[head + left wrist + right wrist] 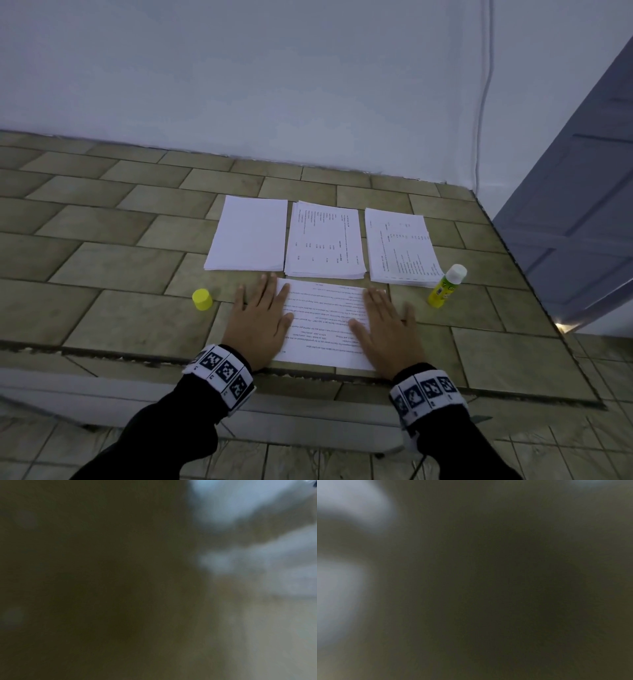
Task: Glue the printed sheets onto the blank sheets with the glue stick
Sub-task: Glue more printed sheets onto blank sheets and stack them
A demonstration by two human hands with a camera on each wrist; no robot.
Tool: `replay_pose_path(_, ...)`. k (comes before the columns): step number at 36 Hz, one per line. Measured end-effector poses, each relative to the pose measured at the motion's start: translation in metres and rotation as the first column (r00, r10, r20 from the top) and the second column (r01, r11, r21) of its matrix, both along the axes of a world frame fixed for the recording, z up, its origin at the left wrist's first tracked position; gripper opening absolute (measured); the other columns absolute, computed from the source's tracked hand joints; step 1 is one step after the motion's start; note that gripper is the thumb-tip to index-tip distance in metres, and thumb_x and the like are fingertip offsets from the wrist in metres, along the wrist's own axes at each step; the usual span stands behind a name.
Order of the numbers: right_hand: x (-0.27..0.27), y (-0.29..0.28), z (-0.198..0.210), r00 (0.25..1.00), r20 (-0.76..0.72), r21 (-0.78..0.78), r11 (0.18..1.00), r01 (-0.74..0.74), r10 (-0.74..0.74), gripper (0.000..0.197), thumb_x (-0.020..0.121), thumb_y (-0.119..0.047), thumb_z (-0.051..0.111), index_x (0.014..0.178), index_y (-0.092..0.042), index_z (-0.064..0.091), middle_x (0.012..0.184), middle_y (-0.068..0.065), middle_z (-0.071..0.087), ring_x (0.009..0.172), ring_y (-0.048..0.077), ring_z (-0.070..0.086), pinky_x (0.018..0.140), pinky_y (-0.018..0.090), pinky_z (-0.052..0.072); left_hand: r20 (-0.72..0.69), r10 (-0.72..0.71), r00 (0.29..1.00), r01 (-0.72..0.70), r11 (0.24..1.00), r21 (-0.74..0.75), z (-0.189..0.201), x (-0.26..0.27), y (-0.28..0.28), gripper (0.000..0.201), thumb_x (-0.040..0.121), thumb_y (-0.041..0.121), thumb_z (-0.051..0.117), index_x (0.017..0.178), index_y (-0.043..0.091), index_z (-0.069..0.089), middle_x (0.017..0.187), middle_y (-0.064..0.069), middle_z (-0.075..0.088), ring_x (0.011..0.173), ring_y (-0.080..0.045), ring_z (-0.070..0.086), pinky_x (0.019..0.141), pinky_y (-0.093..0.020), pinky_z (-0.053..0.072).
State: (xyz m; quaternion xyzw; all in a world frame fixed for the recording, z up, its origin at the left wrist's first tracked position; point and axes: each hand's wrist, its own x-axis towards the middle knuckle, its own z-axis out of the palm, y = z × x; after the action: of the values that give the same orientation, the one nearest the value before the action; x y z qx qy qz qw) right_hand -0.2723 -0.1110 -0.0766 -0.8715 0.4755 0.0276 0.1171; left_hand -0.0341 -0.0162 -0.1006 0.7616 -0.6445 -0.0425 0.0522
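Note:
A printed sheet point(325, 322) lies face up near the front edge of the tiled surface. My left hand point(262, 317) presses flat on its left edge with straight fingers, and my right hand point(385, 323) presses flat on its right edge. Behind it lie a stack of blank sheets point(248, 234), a stack of printed sheets point(323, 240) and a second printed stack point(399, 246). The uncapped yellow glue stick point(445, 286) stands at the right, its yellow cap point(202, 299) at the left. Both wrist views are dark and blurred.
The tiled surface point(102, 240) ends at a white wall point(239, 85) behind the stacks. A grey door point(582, 205) stands at the right. The surface's front edge runs just below my wrists, with a tiled floor point(308, 462) beyond.

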Motion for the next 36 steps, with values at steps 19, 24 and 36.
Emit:
replay_pose_path(19, 0.013, -0.041, 0.054, 0.979, -0.194, 0.051, 0.998, -0.048, 0.057, 0.040, 0.099, -0.020, 0.046, 0.136, -0.008, 0.037, 0.136, 0.010, 0.044, 0.122, 0.026, 0.048, 0.093, 0.035, 0.044, 0.000, -0.026, 1.000, 0.026, 0.997, 0.070, 0.004, 0.002, 0.001, 0.081, 0.097, 0.056, -0.009, 0.152, 0.014, 0.032, 0.160, -0.007, 0.025, 0.147, -0.031, 0.024, 0.113, -0.061, 0.018)
replay_pose_path(24, 0.020, -0.052, 0.050, 0.981, -0.191, -0.028, 0.999, -0.042, 0.036, 0.033, 0.099, -0.012, 0.042, 0.131, -0.005, 0.043, 0.129, 0.012, 0.043, 0.119, 0.025, 0.045, 0.089, 0.030, 0.043, 0.007, -0.032, 0.999, 0.031, 0.998, 0.063, 0.007, 0.000, 0.000, 0.093, 0.087, 0.063, -0.023, 0.156, 0.016, 0.019, 0.163, -0.005, 0.012, 0.151, -0.028, 0.010, 0.117, -0.058, 0.007)
replay_pose_path(36, -0.004, -0.064, 0.108, 0.979, 0.205, 0.124, 0.992, 0.000, -0.025, 0.015, 0.095, -0.006, 0.046, 0.088, -0.012, 0.058, 0.089, 0.002, 0.059, 0.070, 0.012, 0.056, 0.058, 0.016, 0.044, -0.116, 0.016, 0.993, -0.011, 0.999, 0.038, 0.017, -0.005, 0.003, 0.111, 0.068, 0.083, -0.026, 0.153, 0.013, -0.018, 0.160, 0.002, -0.020, 0.145, -0.007, -0.018, 0.120, -0.048, -0.008)
